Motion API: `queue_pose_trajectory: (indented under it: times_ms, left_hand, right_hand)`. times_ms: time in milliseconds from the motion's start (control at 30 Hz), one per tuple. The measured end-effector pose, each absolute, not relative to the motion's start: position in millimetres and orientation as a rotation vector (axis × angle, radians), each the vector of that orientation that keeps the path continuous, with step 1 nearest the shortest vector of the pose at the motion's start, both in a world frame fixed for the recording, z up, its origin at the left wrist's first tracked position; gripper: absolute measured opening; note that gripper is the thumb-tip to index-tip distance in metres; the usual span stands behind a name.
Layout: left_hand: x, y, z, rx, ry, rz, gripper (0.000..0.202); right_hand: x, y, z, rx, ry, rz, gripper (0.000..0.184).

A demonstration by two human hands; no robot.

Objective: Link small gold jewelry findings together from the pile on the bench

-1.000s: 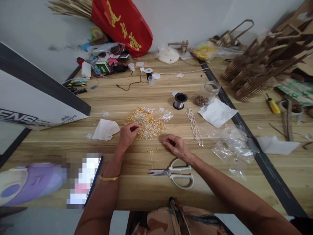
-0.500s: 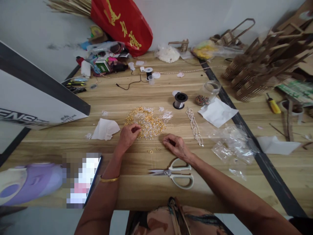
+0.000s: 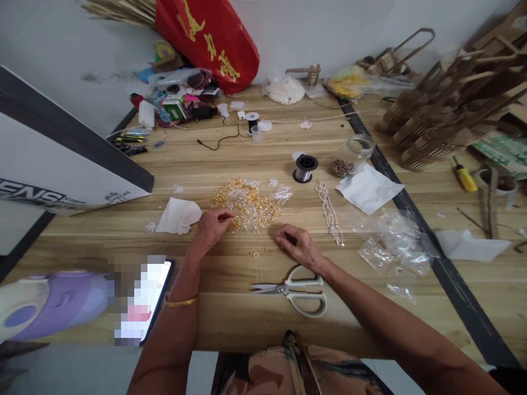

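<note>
A loose pile of small gold and silver jewelry findings (image 3: 251, 211) lies on the wooden table. At its left edge is my left hand (image 3: 213, 226), thumb and fingertips pinched together; whatever they hold is too small to make out. My right hand (image 3: 295, 241) rests on the table right of the pile with its fingers curled closed, and I cannot see what is between them. Several small gold rings and bits (image 3: 256, 254) lie between my hands. Just below my right hand are pale-handled scissors (image 3: 284, 288), blades pointing left.
Right of the pile lie a beaded silver chain (image 3: 329, 214), a wire spool (image 3: 304, 169), a glass jar of beads (image 3: 346, 164), white paper (image 3: 369, 188) and clear plastic bags (image 3: 395, 241). At left are a phone (image 3: 145, 302), a purple object (image 3: 61, 304) and a large box (image 3: 74, 159).
My left hand has shifted slightly left along the pile's edge, still pinched. My right hand stays in place. The whole view has moved a little.
</note>
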State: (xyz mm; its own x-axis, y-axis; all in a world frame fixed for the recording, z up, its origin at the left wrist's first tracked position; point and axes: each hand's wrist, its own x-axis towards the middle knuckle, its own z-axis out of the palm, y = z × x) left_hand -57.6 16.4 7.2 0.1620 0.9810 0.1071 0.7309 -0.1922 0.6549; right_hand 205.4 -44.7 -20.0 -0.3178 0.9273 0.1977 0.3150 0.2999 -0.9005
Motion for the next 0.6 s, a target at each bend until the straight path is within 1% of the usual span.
queue_pose_trajectory:
  times_ms: [367,600]
  left_hand:
    - [-57.9,7.8,16.8,2.255,1.536,0.489,0.010]
    - [-54.9,6.9,17.7,2.305,1.522,0.446,0.013]
  right_hand:
    - [204.9,-44.7,-20.7,-1.129,-1.805,1.009,0.013]
    - [204.7,-44.7,-20.3,-1.126,-1.804,0.996,0.015]
